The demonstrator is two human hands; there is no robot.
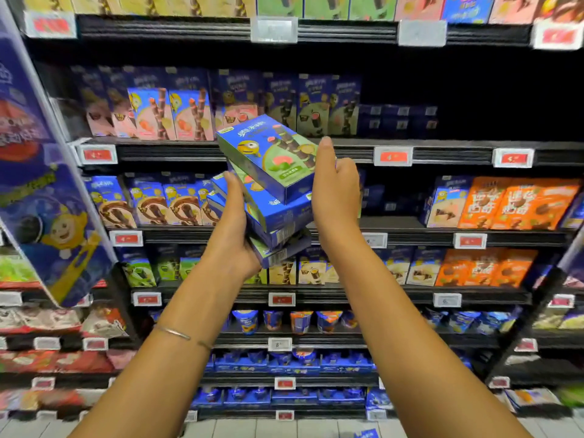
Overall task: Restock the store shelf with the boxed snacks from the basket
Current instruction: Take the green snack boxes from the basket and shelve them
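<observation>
The top box [268, 156] lies tilted on the stack of boxes [284, 213], held in front of the shelf [173, 151], with its long axis running upper left to lower right. The right hand [335, 191] pinches its right end, thumb up and fingers curled. The left hand [234, 229] is clamped round the stack from below. The dark gap [489, 102] beside the matching green boxes [316, 112] lies up and to the right, nearer the right hand.
</observation>
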